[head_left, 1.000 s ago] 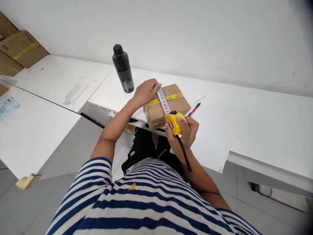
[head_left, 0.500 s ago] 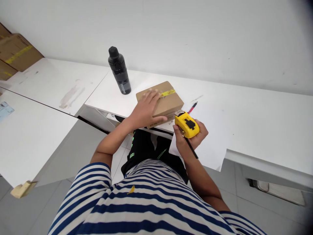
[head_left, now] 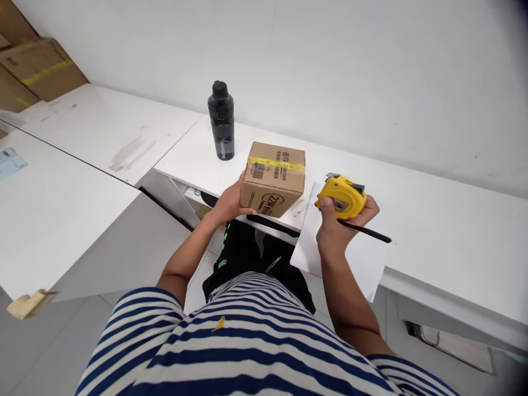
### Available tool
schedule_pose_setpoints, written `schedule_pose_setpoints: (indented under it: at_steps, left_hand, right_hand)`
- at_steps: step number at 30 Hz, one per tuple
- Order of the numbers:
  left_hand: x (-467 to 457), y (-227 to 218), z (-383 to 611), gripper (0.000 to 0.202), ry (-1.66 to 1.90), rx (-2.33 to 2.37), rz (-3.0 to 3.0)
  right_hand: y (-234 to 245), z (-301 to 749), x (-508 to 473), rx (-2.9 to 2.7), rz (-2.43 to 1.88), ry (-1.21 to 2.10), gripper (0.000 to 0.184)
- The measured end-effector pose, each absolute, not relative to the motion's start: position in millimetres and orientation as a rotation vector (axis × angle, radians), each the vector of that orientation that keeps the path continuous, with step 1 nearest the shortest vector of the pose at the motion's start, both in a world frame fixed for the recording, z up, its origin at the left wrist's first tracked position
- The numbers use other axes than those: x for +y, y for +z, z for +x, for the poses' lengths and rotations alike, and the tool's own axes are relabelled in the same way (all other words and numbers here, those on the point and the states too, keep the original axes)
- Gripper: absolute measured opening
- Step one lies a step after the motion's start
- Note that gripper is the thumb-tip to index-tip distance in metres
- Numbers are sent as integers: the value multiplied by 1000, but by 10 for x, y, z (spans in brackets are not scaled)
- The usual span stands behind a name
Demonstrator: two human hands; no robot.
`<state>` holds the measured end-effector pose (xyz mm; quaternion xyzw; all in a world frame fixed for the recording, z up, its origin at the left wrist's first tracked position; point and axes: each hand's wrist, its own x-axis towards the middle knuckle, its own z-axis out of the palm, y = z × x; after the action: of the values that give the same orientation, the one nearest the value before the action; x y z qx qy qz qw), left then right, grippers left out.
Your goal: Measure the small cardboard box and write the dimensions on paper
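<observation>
A small brown cardboard box [head_left: 272, 181] with yellow tape and dark print stands at the table's front edge. My left hand [head_left: 231, 202] grips its left side, thumb on the front face and the other fingers mostly hidden behind it. In my right hand [head_left: 336, 228] is a yellow tape measure [head_left: 341, 197], held just right of the box and above the paper. Its metal end tab pokes out at the upper left, and a black strap [head_left: 367, 231] hangs off to the right. No length of blade is drawn out.
White sheets of paper [head_left: 307, 247] lie under my right hand, overhanging the table edge. A black bottle [head_left: 223, 124] stands upright behind the box to the left. Larger taped cartons [head_left: 49, 69] are stacked at the far left. A wall rises behind the white table [head_left: 445, 220].
My left hand has gone from lying on top of the box to gripping its left side. The box has been turned, showing printed faces. My right hand has shifted right and rotated the tape measure.
</observation>
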<state>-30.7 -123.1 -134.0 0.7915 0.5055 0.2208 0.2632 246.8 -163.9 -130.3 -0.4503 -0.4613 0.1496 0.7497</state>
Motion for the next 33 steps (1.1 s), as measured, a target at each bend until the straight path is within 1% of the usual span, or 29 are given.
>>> schedule_pose_setpoints:
  at_steps: [2, 4, 5, 6, 7, 8, 9, 11, 14, 16, 19, 21, 22, 25, 26, 28, 30, 33]
  left_hand:
    - [-1170, -1385, -150, 135, 587, 1431, 2118]
    - [-1242, -1325, -40, 140, 762, 1570, 2054]
    - [-1327, -1249, -8, 133, 934, 1630, 2010]
    - [-1437, -1144, 10, 121, 1133, 1664, 1957]
    - [-1559, -1015, 17, 104, 1332, 1667, 1895]
    - [-1683, -869, 18, 88, 1481, 1630, 1834]
    - [-1796, -714, 17, 77, 1529, 1536, 1804]
    - [-1959, -423, 20, 65, 1348, 1240, 1819]
    - [-2022, -157, 57, 56, 1004, 979, 1828]
    - [-1995, -112, 98, 54, 899, 953, 1790]
    - [-1929, -134, 136, 51, 850, 964, 1751]
    - [-1842, -136, 112, 50, 849, 980, 1763]
    - [-1771, -126, 79, 49, 858, 994, 1762]
    - [-1418, -89, -86, 44, 968, 1107, 1693]
    - [-1269, -88, -148, 42, 1024, 1164, 1658]
    - [-975, -114, -247, 42, 1057, 1262, 1577]
    - [-745, -178, -282, 43, 989, 1323, 1510]
    - [-580, -303, -201, 49, 890, 1338, 1488]
  right_hand:
    - [-1227, 2435, -1631, -1076, -978, 220, 68]
    - [-1160, 2424, -1639, -1171, -946, 78, 69]
    - [-1136, 2427, -1648, -1233, -905, 16, 69]
    - [-1121, 2437, -1662, -1302, -849, -32, 70]
    - [-1117, 2451, -1678, -1371, -790, -61, 72]
    - [-1123, 2469, -1697, -1441, -735, -66, 73]
    - [-1138, 2489, -1719, -1506, -694, -52, 74]
    - [-1176, 2524, -1769, -1649, -676, 30, 67]
    - [-1176, 2541, -1845, -1854, -649, 121, 50]
    - [-1104, 2529, -1885, -1920, -590, 77, 43]
    - [-945, 2535, -1900, -1952, -517, -26, 39]
    - [-876, 2597, -1861, -1951, -527, -23, 43]
    - [-864, 2653, -1821, -1912, -539, 0, 48]
    - [-908, 2932, -1624, -1643, -605, 72, 73]
    - [-939, 3052, -1541, -1541, -634, 85, 78]
    - [-1010, 3293, -1373, -1397, -721, 109, 74]
    - [-1079, 3475, -1234, -1318, -839, 176, 69]
    - [-1172, 3531, -1108, -1228, -1017, 280, 74]
